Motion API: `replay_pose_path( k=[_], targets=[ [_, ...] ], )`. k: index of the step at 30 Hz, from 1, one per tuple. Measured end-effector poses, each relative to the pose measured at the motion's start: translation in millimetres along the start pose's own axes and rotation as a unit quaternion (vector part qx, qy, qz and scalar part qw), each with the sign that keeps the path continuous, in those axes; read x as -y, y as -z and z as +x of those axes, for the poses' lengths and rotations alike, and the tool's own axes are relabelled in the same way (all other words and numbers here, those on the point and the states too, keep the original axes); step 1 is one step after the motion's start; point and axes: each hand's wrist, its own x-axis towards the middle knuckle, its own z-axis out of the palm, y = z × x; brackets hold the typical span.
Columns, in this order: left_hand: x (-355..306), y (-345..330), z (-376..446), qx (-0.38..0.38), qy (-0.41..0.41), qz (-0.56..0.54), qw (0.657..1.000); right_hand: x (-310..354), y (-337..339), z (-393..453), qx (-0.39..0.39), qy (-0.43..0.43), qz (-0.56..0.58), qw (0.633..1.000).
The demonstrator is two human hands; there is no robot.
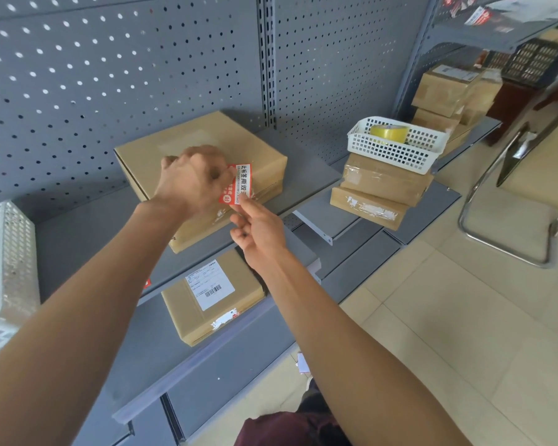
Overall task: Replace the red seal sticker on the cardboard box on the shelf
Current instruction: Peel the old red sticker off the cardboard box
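Note:
A flat cardboard box (187,146) lies on the grey shelf (306,178) against the pegboard. A red and white seal sticker (239,183) with black characters is held over the box's front right edge. My left hand (190,181) is closed, pinching the sticker's left side above the box. My right hand (258,226) comes up from below, its thumb and forefinger gripping the sticker's lower end. Whether the sticker touches the box is hidden by my fingers.
A labelled cardboard box (213,297) sits on the lower shelf. To the right, a white basket (397,149) with a yellow tape roll (389,132) rests on stacked boxes (380,191). More boxes (448,91) stand far right, a white basket (7,268) at left, a chair (509,201) on the floor.

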Motion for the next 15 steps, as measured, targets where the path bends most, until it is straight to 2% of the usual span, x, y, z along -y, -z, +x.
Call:
replay_pose_path(
  k=[7,15],
  targets=[
    [13.6,-9.2,0.2,-0.011,-0.024,-0.072,0.997,5.4,4.0,-1.2,0.004,-0.015,-0.018,1.000],
    [26.7,-4.9,-0.2,0.055,-0.053,-0.097,0.992,7.2,4.8,0.5,0.016,-0.014,-0.020,1.000]
  ],
)
